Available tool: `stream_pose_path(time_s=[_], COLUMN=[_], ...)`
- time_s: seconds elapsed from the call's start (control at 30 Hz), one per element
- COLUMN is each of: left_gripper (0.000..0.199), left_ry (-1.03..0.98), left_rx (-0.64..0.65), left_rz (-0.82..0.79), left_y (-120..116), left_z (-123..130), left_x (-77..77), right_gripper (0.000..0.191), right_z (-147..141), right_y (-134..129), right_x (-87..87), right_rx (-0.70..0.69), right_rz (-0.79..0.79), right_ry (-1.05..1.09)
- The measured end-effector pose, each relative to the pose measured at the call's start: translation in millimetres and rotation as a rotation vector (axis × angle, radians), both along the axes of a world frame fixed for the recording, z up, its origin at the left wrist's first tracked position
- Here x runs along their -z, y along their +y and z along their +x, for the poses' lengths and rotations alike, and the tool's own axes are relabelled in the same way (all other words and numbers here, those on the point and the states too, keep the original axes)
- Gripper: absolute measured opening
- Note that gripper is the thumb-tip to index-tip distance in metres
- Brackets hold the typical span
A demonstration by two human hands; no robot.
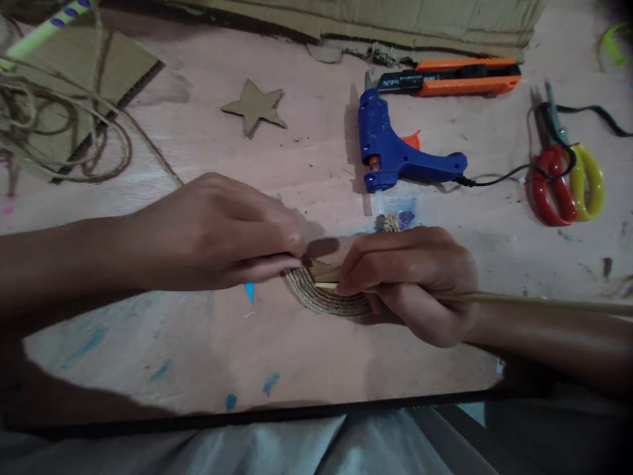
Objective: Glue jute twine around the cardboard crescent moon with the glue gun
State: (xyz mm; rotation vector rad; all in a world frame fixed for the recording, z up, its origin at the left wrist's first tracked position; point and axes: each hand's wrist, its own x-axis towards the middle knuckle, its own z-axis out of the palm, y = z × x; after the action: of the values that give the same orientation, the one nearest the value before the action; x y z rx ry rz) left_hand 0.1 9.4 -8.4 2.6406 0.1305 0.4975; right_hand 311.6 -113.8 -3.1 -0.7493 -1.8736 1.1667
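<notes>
A curved piece covered in rows of twine (329,300) lies between my hands at the middle of the table. My left hand (232,231) pinches its left end with closed fingers. Closed around a thin wooden stick (534,301), my right hand (420,280) rests over the piece's right side; the stick runs out along the right forearm, and its pale tip reaches the inner edge of the curve. Part of the piece is hidden under the right hand. A frayed twine end (390,223) shows just above that hand.
Beyond my hands lie a blue glue gun (410,155), an orange cutter (469,77), scissors (558,178) and a cardboard star (254,107). Loose twine (113,158) over cardboard (133,59) is at the left; a cardboard sheet (420,23) lies along the far edge.
</notes>
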Motion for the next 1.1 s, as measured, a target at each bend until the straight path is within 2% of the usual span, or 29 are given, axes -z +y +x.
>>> stream_pose_path(time_s=[0.2, 0.43, 0.6, 0.77, 0.97, 1.1], left_gripper=[0.012, 0.02, 0.016, 0.012, 0.011, 0.015], left_ry=[0.031, 0.077, 0.019, 0.026, -0.015, -0.006], left_rx=[-0.019, -0.058, -0.056, -0.044, -0.038, -0.052], left_rz=[0.015, -0.038, -0.03, -0.011, 0.029, 0.021], left_y=[1, -1, -1, -1, -2, -1], left_z=[-2, 0, 3, 2, 1, 1], left_x=[0.8, 0.4, 0.8, -1.7, -1.2, -1.4], right_gripper=[0.029, 0.028, 0.024, 0.022, 0.021, 0.021], right_z=[2, 5, 5, 5, 5, 4], right_y=[-2, 2, 3, 4, 5, 4], right_x=[1.2, -4.3, -4.8, -4.9, -10.3, -6.8], right_rx=[0.046, -0.032, 0.021, -0.001, -0.006, 0.007], right_rz=[-0.012, 0.028, -0.011, 0.056, 0.017, 0.046], right_ry=[-0.001, -0.095, -0.071, -0.093, -0.153, -0.134])
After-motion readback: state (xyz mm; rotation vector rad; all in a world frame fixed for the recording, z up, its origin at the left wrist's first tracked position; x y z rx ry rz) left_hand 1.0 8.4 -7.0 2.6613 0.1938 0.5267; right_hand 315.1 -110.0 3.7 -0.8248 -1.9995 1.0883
